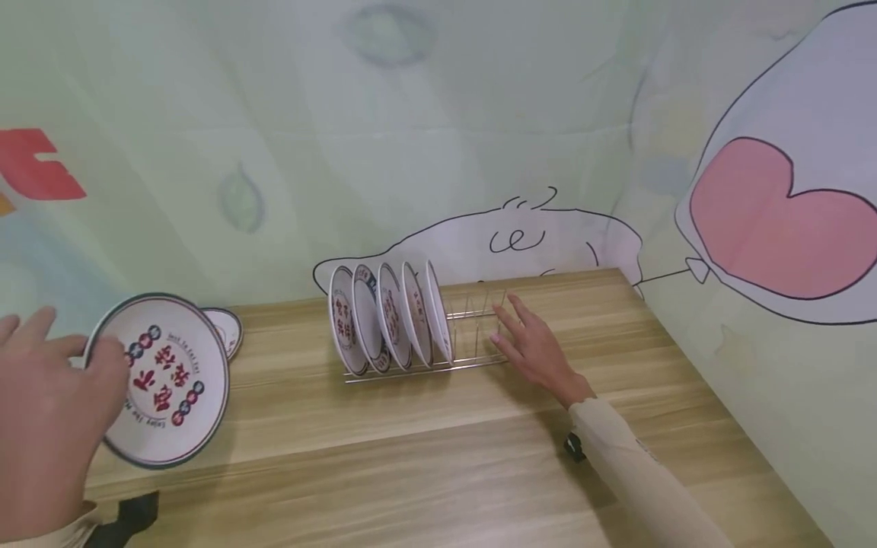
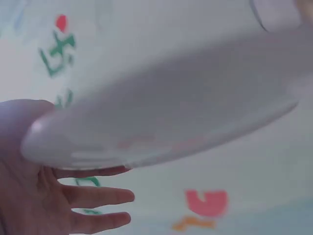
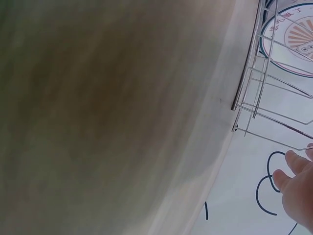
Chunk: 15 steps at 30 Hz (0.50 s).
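Note:
My left hand [image 1: 58,403] pinches a white plate [image 1: 164,434] at its left rim, with red characters and a dark blue edge, raised at the left. In the left wrist view the plate [image 2: 161,112] shows edge-on, and the other fingers of the hand [image 2: 34,191] stretch out below it. Several similar plates [image 1: 390,320] stand upright in a wire dish rack [image 1: 411,371], filling its left part. My right hand [image 1: 537,350] is at the rack's right end, fingers spread and slightly bent, holding nothing. The right wrist view shows its fingers [image 3: 296,166] beside the rack's wires [image 3: 254,88].
Another white dish [image 1: 231,329] lies on the wooden table [image 1: 342,472] behind the raised plate, mostly hidden by it. A wall covering with drawings [image 1: 288,190] rises behind the table and along its right side. The rack's right slots [image 1: 473,327] hold no plates.

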{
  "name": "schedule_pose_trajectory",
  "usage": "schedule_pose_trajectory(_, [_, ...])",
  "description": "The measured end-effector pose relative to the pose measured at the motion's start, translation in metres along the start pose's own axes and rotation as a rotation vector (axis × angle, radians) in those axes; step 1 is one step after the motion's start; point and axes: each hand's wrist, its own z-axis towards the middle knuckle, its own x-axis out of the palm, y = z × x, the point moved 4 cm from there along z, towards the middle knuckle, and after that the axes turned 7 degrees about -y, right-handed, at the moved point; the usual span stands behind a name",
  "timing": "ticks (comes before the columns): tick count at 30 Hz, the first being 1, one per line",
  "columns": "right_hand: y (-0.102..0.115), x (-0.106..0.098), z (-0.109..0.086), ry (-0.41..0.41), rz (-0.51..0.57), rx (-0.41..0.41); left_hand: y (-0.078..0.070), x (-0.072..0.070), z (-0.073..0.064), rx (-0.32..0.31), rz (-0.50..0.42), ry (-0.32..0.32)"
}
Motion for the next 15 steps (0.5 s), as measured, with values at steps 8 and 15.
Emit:
schedule_pose_trajectory(8, [0.000,-0.003,0.002,-0.001,0.005,-0.006,-0.076,-0.042,0.000,0.189,-0.383,-0.354])
schedule_pose_trajectory(15, [-0.001,-0.001,0.000,0.009,0.007,-0.001,-0.135,-0.055,-0.004,0.279,-0.496,-0.343])
